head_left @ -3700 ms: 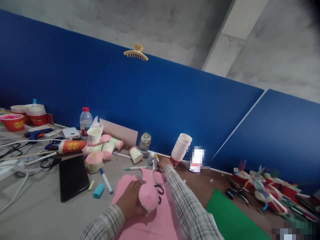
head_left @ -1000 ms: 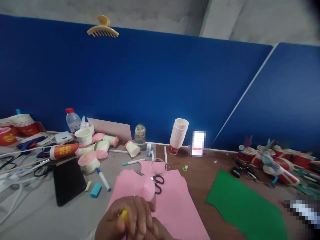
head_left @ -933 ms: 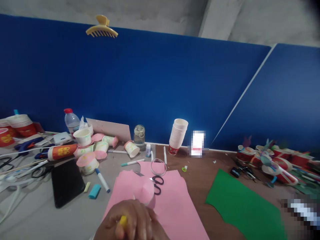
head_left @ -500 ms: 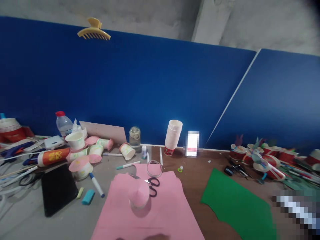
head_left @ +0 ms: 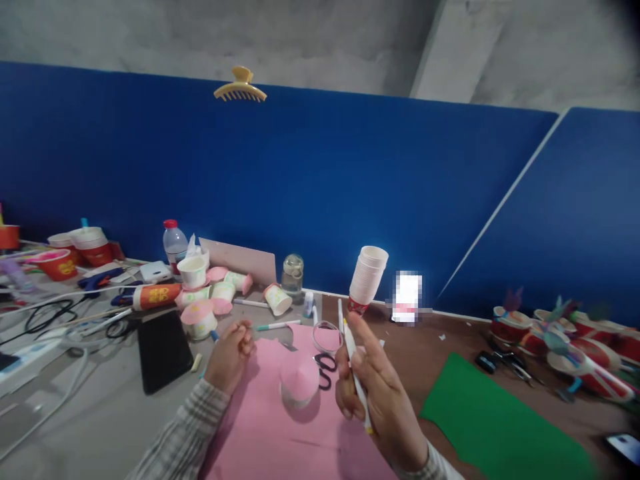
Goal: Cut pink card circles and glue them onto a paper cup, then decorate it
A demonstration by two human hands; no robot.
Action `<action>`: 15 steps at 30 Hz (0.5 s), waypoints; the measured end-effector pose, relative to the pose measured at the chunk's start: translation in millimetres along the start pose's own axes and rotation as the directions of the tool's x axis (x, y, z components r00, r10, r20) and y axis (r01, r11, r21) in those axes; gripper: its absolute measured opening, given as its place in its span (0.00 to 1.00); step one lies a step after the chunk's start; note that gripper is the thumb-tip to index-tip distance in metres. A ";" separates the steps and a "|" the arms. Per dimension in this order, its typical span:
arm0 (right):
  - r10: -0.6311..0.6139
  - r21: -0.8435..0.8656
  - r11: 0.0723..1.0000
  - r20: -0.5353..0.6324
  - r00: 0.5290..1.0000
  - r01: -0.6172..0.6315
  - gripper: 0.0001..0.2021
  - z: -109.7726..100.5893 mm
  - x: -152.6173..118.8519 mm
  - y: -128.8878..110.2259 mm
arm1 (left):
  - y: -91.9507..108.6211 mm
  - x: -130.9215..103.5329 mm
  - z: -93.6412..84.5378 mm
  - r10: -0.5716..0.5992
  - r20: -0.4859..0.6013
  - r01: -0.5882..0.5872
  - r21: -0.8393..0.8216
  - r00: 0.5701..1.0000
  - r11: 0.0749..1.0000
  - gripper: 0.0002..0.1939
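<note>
My right hand (head_left: 387,400) grips a slim white marker (head_left: 359,388) with yellow ends, tilted, its index finger stretched out along it. To the left, my left hand (head_left: 231,357) has its fingers curled together at the pink paper's edge; whether anything is in them is hidden. Between the hands stands a small paper cup (head_left: 299,401) topped by a shallow pink paper cone (head_left: 300,373). It rests on pink paper sheets (head_left: 270,443). Black-handled scissors (head_left: 326,369) and a roll of clear tape (head_left: 327,337) lie just behind it.
A tall stack of paper cups (head_left: 367,280) stands behind my right hand. Small cups with pink paper (head_left: 200,320) cluster left, near a black tablet (head_left: 163,350) and cables. Green paper (head_left: 500,420) lies right, before decorated red cups (head_left: 507,323). A blue partition (head_left: 325,173) closes the back.
Both hands have come into view from below, the right one with the white marker. The scene has shifted rightward. My left hand now covers the spot near the blue marker and blue eraser.
</note>
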State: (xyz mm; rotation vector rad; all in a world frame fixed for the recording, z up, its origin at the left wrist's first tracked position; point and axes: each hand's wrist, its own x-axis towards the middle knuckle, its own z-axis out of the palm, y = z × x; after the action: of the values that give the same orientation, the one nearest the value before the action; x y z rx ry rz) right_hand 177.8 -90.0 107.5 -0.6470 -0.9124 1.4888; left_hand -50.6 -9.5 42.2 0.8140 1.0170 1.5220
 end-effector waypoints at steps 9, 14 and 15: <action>-0.065 0.079 0.995 0.019 0.998 0.064 0.16 -12.4 2.7 -20.5 | -15.3 -22.7 -4.1 -0.175 0.530 -0.185 0.556 0.830 0.810 0.33; -0.165 0.065 0.983 -0.071 0.984 0.170 0.19 -19.4 2.6 -9.9 | -27.3 -30.6 -2.1 -0.150 0.620 -0.395 0.648 0.770 0.651 0.46; -0.170 0.016 0.985 -0.066 0.983 0.172 0.19 -21.4 0.5 -1.6 | -30.9 -31.8 -0.3 -0.130 0.625 -0.429 0.656 0.770 0.621 0.46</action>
State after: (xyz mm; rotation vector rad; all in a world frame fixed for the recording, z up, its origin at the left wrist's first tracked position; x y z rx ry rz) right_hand 196.3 -86.0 97.4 -0.5824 -0.8786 1.3158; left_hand -32.8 -39.1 14.5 1.9436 1.0787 0.7384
